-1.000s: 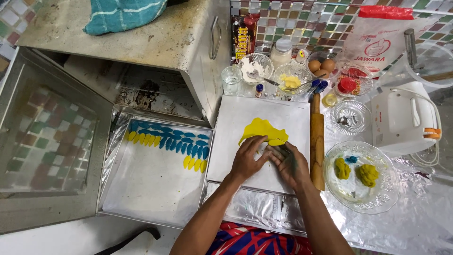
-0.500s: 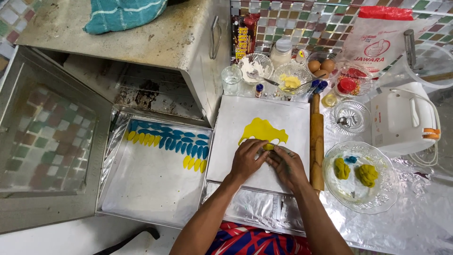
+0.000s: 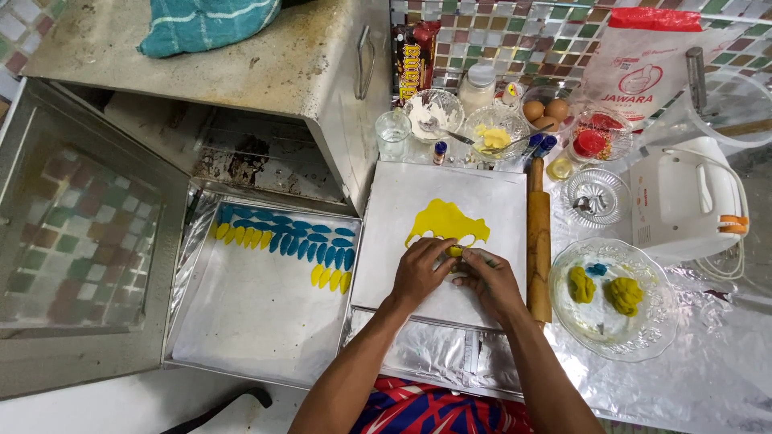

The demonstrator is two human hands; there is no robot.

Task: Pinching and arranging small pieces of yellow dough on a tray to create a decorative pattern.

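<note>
One flat, soft yellow dough sheet (image 3: 446, 222) lay on a square white board (image 3: 482, 189) on the counter, and the left hand (image 3: 418, 273) and right hand (image 3: 488, 279) pinched one small yellow piece (image 3: 455, 251) at its near edge. Beside the board lay one long wooden rolling pin (image 3: 539, 241). One round glass bowl (image 3: 643, 321) held two lumpy yellow balls and one blue bit, and a metal tray (image 3: 257, 321) carried rows of blue and yellow leaf shapes.

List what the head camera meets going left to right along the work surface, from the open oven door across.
Oven door → baking tray with blue and yellow pieces → left hand → right hand → rolling pin → glass bowl of dough lumps → hand mixer.
</note>
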